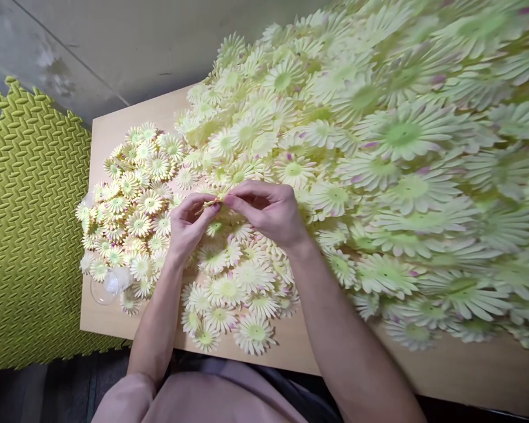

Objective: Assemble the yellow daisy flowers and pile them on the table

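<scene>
My left hand (188, 222) and my right hand (270, 210) meet above the middle of the flower heaps, fingertips nearly touching. Between them, both hands pinch a small pale yellow artificial flower (212, 202), seen edge-on and mostly covered by my fingers. Beneath and in front of my wrists lies a loose group of pale artificial flowers (227, 288) with green centres. Left of my left hand sits a heap of smaller-looking flowers (136, 202) with purple-tipped petals. A large pile of flowers (335, 197) rises to the right of my right hand.
All of it rests on a light wooden table (114, 126). A clear round container (103, 289) stands near the table's left edge. Beside that edge is a green textured foam mat (35, 235). A grey wall (136, 41) is behind.
</scene>
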`<state>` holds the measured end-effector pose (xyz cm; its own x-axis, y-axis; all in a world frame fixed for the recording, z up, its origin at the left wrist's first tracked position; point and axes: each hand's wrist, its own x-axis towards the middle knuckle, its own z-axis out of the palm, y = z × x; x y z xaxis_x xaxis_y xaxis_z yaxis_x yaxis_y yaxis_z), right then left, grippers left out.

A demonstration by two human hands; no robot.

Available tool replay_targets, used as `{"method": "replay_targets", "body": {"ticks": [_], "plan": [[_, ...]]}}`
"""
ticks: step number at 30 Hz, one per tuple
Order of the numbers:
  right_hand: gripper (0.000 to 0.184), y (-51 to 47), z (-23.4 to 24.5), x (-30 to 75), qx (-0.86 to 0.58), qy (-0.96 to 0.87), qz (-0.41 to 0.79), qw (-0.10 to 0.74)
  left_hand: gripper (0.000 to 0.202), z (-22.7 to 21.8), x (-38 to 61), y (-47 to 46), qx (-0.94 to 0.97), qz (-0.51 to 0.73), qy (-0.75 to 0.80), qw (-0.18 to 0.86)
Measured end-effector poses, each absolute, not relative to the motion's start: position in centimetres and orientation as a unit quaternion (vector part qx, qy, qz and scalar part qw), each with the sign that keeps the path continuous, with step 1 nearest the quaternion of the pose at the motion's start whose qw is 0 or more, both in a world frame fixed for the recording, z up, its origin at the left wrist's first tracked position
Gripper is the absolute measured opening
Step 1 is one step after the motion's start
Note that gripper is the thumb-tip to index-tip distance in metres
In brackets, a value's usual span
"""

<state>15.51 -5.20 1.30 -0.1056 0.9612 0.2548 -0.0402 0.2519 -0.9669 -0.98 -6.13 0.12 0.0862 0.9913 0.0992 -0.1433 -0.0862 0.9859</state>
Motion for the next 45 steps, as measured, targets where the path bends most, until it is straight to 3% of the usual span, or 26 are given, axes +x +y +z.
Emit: {"method": "replay_targets", "body": {"ticks": [7,10,20,26,34,41,45], "plan": [[0.015,-5.43,1.48,16.12,-0.438,-0.558,0.551,0.440,0.036,0.25,-1.04,-5.94,0.477,0.554,0.456,0.508],[0.020,-5.53,1.22,16.08,-0.458,-0.566,0.542,0.420,0.034,-0.29,-1.34,-5.72,0.455,0.567,0.447,0.521],[0.013,-5.29,1.32,15.93,-0.474,-0.551,0.512,0.457,0.029,-0.28,-1.18,-5.71,0.425,0.558,0.455,0.549],[0.021,-5.20,1.26,15.91,-0.467,-0.553,0.508,0.467,0.028,-0.29,-1.30,-5.64,0.437,0.543,0.452,0.557],[0.029,-4.79,0.83,15.92,-0.483,-0.500,0.446,0.564,0.018,-0.29,-1.24,-5.88,0.459,0.555,0.468,0.513],[0.033,-5.34,1.54,15.96,-0.399,-0.532,0.591,0.457,0.016,0.13,-0.95,-6.12,0.488,0.583,0.428,0.489],[0.029,-5.26,1.62,15.87,-0.394,-0.514,0.595,0.477,0.020,0.43,-0.96,-6.25,0.492,0.561,0.401,0.531]]}}
